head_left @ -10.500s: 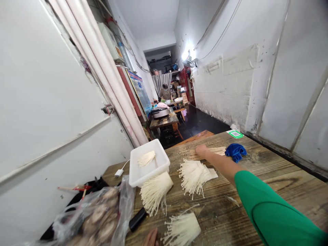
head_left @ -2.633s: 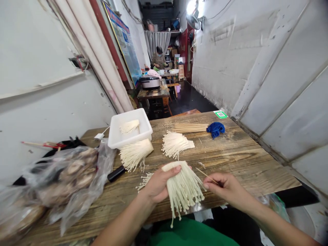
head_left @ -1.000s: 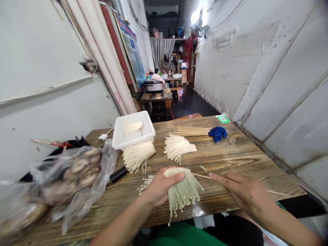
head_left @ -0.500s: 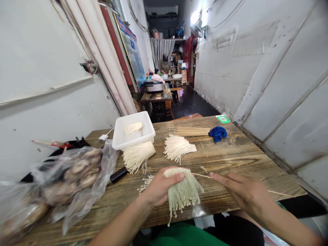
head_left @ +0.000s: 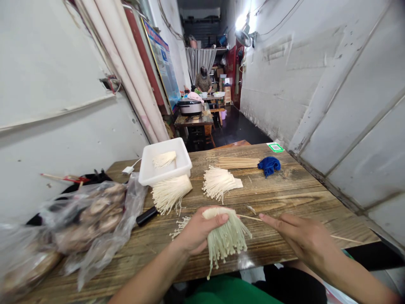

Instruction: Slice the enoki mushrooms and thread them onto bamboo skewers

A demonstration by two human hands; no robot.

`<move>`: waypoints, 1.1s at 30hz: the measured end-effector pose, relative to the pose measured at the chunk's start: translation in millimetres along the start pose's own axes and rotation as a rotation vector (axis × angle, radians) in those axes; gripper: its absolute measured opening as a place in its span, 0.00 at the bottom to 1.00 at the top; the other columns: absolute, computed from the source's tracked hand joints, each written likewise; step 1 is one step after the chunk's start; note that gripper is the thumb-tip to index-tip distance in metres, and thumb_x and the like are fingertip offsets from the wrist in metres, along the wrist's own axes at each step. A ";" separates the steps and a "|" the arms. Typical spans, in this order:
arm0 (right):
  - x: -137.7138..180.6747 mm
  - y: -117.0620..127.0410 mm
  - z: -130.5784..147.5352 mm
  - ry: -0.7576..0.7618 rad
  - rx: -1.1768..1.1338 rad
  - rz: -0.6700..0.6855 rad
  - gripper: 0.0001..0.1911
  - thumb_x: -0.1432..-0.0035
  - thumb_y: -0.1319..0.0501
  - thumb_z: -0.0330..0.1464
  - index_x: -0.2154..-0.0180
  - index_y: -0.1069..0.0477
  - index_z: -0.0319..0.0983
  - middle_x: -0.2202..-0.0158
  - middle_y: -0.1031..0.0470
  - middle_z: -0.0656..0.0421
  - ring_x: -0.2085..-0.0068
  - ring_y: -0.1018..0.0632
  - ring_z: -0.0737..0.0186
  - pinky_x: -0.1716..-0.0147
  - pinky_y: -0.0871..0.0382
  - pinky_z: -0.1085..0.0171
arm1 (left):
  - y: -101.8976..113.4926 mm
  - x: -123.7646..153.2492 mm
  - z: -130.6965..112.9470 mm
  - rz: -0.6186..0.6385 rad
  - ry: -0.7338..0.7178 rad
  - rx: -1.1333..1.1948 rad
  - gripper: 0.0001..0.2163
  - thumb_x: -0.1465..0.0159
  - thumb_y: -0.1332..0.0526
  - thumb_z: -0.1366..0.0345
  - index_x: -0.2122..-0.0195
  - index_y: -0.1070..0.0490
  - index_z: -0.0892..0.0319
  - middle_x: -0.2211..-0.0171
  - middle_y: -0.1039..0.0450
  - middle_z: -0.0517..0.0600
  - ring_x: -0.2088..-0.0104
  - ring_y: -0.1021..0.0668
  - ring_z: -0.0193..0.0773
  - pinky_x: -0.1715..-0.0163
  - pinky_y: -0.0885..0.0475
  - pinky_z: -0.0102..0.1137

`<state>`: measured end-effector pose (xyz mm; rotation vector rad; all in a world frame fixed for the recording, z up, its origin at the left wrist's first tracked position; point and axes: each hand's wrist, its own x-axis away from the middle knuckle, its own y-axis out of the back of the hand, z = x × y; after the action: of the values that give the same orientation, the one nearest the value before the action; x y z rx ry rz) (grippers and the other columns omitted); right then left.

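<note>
My left hand (head_left: pixel 198 230) is closed around a bunch of pale enoki mushrooms (head_left: pixel 226 238), holding it by the cut end, caps fanned toward me above the wooden table (head_left: pixel 284 198). My right hand (head_left: pixel 302 238) holds a thin bamboo skewer (head_left: pixel 251 217) whose tip touches the bunch's right side; its other end sticks out past my wrist. Two more enoki bunches (head_left: pixel 171 192) (head_left: pixel 220 181) lie further back. A pile of skewers (head_left: pixel 237 162) lies beyond them.
A white tray (head_left: pixel 148 171) with a small enoki bunch stands at the back left. A clear bag of brown mushrooms (head_left: pixel 88 219) and a black handle (head_left: pixel 145 215) lie left. A blue cloth (head_left: pixel 268 164) sits beside the skewers. A person works far down the corridor (head_left: pixel 203 80).
Since 10.5 s ago my right arm came back from the skewer pile with one skewer and my left hand took up a bunch. Over the last second almost nothing moved.
</note>
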<state>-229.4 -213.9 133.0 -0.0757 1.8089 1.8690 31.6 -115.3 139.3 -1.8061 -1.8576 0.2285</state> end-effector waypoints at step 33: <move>-6.5 4.7 0.8 0.024 -0.028 0.011 0.27 0.39 0.53 0.21 0.42 0.35 0.43 0.70 0.25 0.58 0.72 0.24 0.66 0.75 0.32 0.69 | 0.5 0.7 6.6 -0.068 -0.133 -0.283 0.16 0.47 0.30 0.55 0.63 0.20 0.62 0.61 0.20 0.56 0.61 0.21 0.43 0.57 0.29 0.35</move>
<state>-225.4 -215.1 139.9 -0.0992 1.8027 1.9087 28.9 -113.0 133.7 -1.9487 -2.1301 0.0632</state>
